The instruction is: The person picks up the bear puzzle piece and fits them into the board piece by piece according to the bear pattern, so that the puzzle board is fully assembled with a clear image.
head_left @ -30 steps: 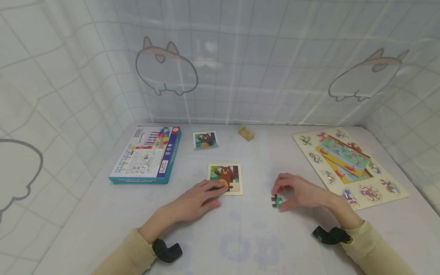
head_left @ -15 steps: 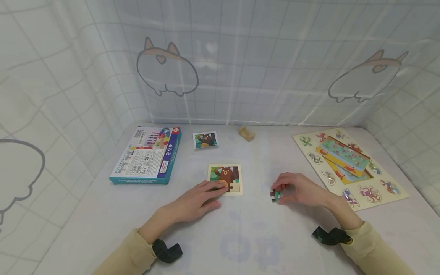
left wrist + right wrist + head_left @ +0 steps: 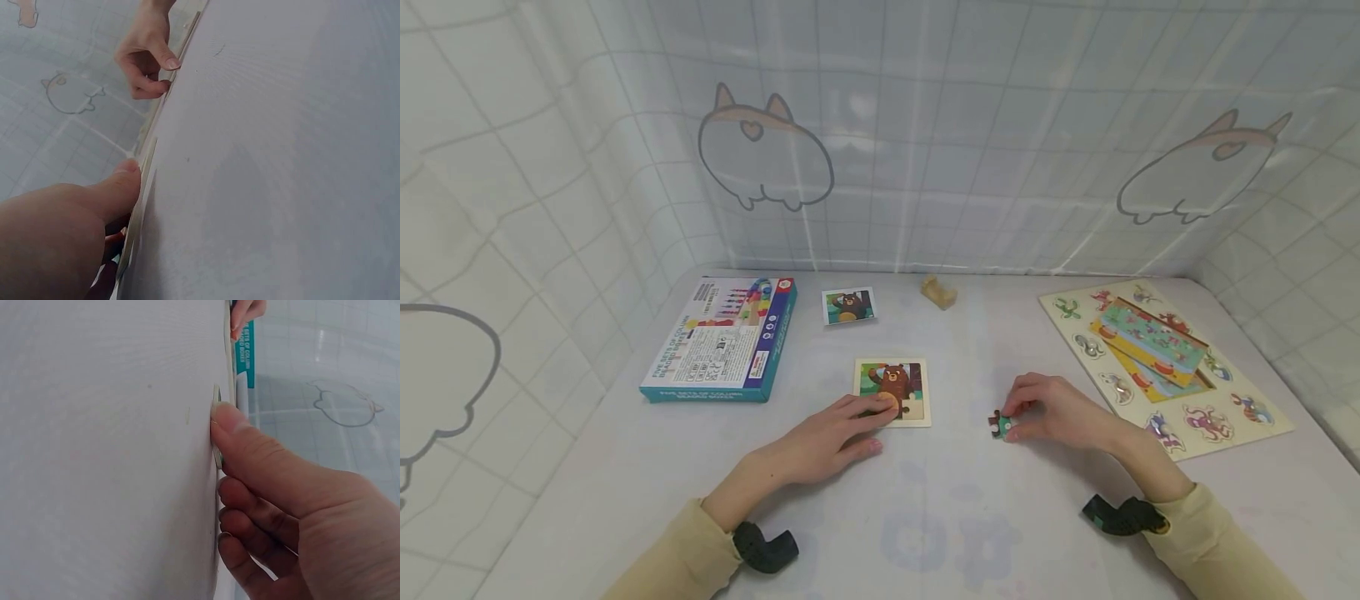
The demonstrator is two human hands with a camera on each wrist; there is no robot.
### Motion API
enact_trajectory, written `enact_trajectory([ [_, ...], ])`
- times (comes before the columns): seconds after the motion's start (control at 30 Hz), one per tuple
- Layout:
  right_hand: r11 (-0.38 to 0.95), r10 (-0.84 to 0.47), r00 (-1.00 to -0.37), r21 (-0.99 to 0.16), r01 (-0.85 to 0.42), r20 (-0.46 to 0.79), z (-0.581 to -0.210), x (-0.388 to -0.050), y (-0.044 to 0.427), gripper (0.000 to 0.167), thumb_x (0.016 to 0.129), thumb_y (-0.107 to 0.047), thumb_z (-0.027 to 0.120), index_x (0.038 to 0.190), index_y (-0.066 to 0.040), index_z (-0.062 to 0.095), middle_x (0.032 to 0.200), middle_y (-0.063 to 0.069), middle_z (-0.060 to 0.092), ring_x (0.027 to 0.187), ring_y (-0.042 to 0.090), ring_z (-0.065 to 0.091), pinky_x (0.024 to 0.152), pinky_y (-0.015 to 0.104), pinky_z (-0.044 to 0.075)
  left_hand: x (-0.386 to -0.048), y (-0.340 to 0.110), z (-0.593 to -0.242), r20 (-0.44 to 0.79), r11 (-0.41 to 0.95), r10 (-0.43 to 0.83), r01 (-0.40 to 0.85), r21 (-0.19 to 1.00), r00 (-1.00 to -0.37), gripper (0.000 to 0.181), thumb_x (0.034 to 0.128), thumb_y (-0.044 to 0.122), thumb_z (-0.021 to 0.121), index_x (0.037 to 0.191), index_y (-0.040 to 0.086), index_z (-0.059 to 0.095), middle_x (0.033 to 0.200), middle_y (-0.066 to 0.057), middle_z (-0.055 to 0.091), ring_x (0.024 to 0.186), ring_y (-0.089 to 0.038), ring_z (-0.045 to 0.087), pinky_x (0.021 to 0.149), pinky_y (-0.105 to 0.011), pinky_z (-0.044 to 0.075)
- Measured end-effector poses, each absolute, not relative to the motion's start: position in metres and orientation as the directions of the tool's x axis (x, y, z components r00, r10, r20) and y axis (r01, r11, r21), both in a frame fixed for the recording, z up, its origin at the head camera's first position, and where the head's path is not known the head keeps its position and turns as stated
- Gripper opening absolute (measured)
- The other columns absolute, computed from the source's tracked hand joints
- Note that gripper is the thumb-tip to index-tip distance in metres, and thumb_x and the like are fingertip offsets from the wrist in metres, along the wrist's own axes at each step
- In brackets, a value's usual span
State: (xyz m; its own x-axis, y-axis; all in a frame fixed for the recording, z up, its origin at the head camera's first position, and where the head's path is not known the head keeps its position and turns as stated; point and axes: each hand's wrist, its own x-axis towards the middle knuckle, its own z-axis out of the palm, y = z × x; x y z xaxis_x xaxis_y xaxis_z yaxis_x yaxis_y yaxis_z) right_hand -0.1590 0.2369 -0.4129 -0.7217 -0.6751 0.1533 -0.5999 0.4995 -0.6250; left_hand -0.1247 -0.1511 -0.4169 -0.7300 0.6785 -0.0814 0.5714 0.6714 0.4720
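Observation:
A square wooden bear puzzle [image 3: 918, 417] lies on the table in front of me, with a bare gap in its lower right corner. The fingers of my left hand [image 3: 831, 437] rest across its lower left part, hiding some of the picture. Off to the right, my right hand [image 3: 1056, 412] pinches a small green and brown puzzle piece [image 3: 997, 425] between thumb and fingers. In the right wrist view that puzzle piece [image 3: 217, 456] appears edge-on, close to the tabletop, under the thumb.
Behind the puzzle lie a bear picture card [image 3: 848, 307] and a beige curved block [image 3: 938, 292]. A teal-edged box [image 3: 718, 342] sits at left. At right is a wooden peg board [image 3: 1120, 400] bearing colourful cards [image 3: 1150, 342].
My right hand has turned the puzzle piece and shifted it slightly up and to the left. The left hand stays on the puzzle.

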Motion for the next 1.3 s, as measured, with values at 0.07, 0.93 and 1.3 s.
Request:
enact_trajectory([
  [0.07,0.495,-0.678,-0.718,-0.623,-0.606,0.159,-0.413,-0.159,0.237,0.018,0.079,-0.026,0.086,0.09,-0.019,0.074,0.091,-0.007,0.064,0.084,0.009,0.06,0.076,0.021,0.054,-0.125,-0.151,-0.417,-0.082,0.672,0.678,0.571,0.472,-0.73,0.052,0.1041,0.045,0.048,0.153,0.03,0.041,0.161,0.009,0.034,0.15,-0.024,0.029,0.12,-0.049,0.031],
  [0.93,0.406,-0.664,-0.698,-0.656,-0.637,0.267,-0.411,-0.163,0.185,0.016,0.08,-0.02,0.086,0.091,-0.016,0.074,0.088,-0.003,0.067,0.082,0.012,0.065,0.074,0.027,0.058,-0.126,-0.149,-0.416,-0.082,0.658,0.69,0.576,0.485,-0.719,0.054,0.1036,0.044,0.05,0.154,0.029,0.04,0.161,0.018,0.029,0.151,-0.012,0.024,0.123,-0.042,0.028],
  [1.3,0.419,-0.662,-0.696,-0.632,-0.652,0.278,-0.408,-0.176,0.145,0.016,0.081,-0.02,0.085,0.092,-0.012,0.075,0.088,0.001,0.066,0.083,0.014,0.067,0.076,0.028,0.058,-0.128,-0.151,-0.417,-0.055,0.637,0.705,0.597,0.488,-0.707,0.054,0.1036,0.042,0.051,0.154,0.026,0.04,0.161,0.016,0.032,0.15,-0.015,0.027,0.122,-0.044,0.03],
])
